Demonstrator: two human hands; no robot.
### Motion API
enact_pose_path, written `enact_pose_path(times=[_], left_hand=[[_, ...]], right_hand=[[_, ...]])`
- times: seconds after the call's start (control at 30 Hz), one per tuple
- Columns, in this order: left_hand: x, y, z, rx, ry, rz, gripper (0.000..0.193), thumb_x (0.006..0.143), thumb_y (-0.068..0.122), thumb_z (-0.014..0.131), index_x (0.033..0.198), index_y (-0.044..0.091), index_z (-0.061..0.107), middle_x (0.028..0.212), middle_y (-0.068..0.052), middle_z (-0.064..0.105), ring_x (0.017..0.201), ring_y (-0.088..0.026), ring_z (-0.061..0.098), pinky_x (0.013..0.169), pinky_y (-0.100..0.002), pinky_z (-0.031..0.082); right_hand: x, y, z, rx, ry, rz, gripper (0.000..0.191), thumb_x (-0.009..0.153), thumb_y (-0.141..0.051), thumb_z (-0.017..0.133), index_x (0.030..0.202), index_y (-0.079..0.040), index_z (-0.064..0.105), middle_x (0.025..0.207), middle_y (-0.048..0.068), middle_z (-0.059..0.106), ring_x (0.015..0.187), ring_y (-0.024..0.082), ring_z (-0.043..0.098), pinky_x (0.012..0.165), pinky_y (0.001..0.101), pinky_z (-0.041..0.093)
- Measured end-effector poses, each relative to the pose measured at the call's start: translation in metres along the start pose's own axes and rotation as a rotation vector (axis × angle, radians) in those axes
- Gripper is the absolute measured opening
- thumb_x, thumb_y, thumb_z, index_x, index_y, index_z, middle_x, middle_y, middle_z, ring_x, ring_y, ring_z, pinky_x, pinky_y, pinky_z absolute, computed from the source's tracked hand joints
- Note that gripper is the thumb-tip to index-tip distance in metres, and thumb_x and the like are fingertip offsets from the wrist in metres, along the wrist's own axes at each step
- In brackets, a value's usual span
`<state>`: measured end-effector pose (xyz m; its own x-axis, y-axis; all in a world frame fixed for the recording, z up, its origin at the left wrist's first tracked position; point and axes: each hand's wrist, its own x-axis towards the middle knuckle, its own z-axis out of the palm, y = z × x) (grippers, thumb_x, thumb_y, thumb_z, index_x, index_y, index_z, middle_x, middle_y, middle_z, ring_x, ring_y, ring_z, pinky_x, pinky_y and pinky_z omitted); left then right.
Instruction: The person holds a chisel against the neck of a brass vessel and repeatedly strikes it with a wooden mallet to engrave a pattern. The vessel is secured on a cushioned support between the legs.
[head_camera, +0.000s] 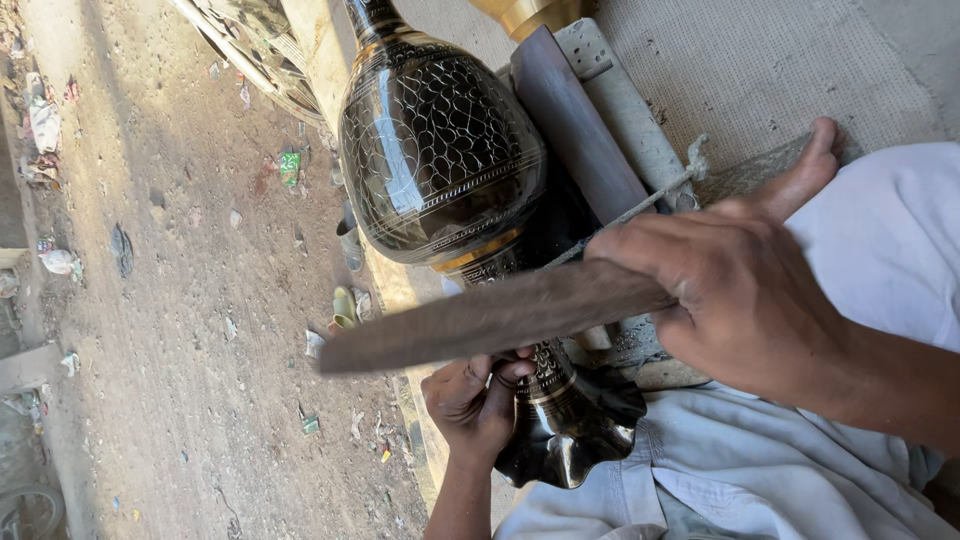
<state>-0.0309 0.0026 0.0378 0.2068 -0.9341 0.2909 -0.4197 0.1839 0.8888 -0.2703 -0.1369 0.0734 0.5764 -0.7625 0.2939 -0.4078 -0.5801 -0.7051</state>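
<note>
Black metal, cut all over with fine gold scale-like patterns, forms a large vase (440, 160) lying on its side across the middle of the view. Its round belly sits uppermost, its narrow banded neck runs down from there, and its flared, scalloped mouth (570, 430) rests against pale cloth on the person's lap.

Wrapped around the vase's neck, just above the flared mouth, is the left hand (475, 400), its fingers curled tight on the metal. Across the front of the neck, the right hand (735, 290) grips one end of a long, flat wooden stick (490, 320) in a closed fist; the stick is blurred (it appears to be in motion) and reaches out past the vase toward the ground side.

Behind the vase's belly lies a dark flat bar (580, 130) with a pale stone block (630, 110) beside it, tied by thin cord (660, 195). A bare foot (800, 170) rests on woven matting (760, 60) beyond the right hand. On the vase's other side stretches dusty, littered ground (170, 300).
</note>
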Motion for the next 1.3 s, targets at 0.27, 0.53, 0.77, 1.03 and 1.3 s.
enact_pose_path(times=[0.27,0.53,0.77,1.03,1.3], left_hand=[[-0.002,-0.006,0.001,-0.074,-0.013,0.051,0.047,0.093,-0.008,0.074,0.132,0.018,0.070,0.100,-0.008,0.080,0.092,-0.015,0.077,0.087,-0.028,0.065],[0.000,-0.005,0.001,-0.089,-0.004,0.021,0.038,0.092,-0.003,0.076,0.126,0.011,0.069,0.097,-0.007,0.080,0.090,-0.013,0.078,0.084,-0.026,0.065],[0.000,-0.001,-0.002,0.016,-0.023,0.023,0.029,0.088,-0.005,0.080,0.114,0.007,0.076,0.094,-0.009,0.079,0.086,-0.015,0.075,0.081,-0.026,0.060],[0.005,-0.010,0.001,0.030,0.000,0.091,0.056,0.091,-0.006,0.077,0.141,0.015,0.062,0.098,-0.011,0.079,0.092,-0.015,0.079,0.084,-0.027,0.064],[0.004,-0.006,-0.003,0.064,-0.023,0.054,0.042,0.091,-0.003,0.076,0.130,0.010,0.065,0.098,-0.010,0.080,0.090,-0.015,0.080,0.082,-0.026,0.065]], right_hand=[[-0.007,0.006,0.002,0.035,-0.076,0.060,0.050,0.071,0.003,0.071,0.120,-0.008,0.067,0.093,0.002,0.075,0.078,0.014,0.073,0.075,0.0388,0.054],[-0.006,0.005,0.000,0.058,-0.143,0.118,0.049,0.070,0.002,0.073,0.117,-0.010,0.067,0.088,-0.001,0.073,0.078,0.012,0.070,0.077,0.0370,0.051],[-0.008,0.004,-0.003,-0.290,-0.090,-0.020,0.041,0.067,-0.002,0.077,0.106,-0.014,0.072,0.084,-0.001,0.073,0.074,0.017,0.067,0.081,0.0435,0.046],[0.012,0.004,-0.017,0.027,0.048,0.037,0.040,0.079,0.002,0.073,0.118,-0.008,0.068,0.087,0.005,0.071,0.077,0.018,0.068,0.084,0.0417,0.052],[-0.001,0.017,0.004,0.025,-0.168,0.269,0.046,0.079,0.002,0.072,0.121,-0.015,0.074,0.087,0.001,0.079,0.079,0.014,0.071,0.078,0.0355,0.055]])
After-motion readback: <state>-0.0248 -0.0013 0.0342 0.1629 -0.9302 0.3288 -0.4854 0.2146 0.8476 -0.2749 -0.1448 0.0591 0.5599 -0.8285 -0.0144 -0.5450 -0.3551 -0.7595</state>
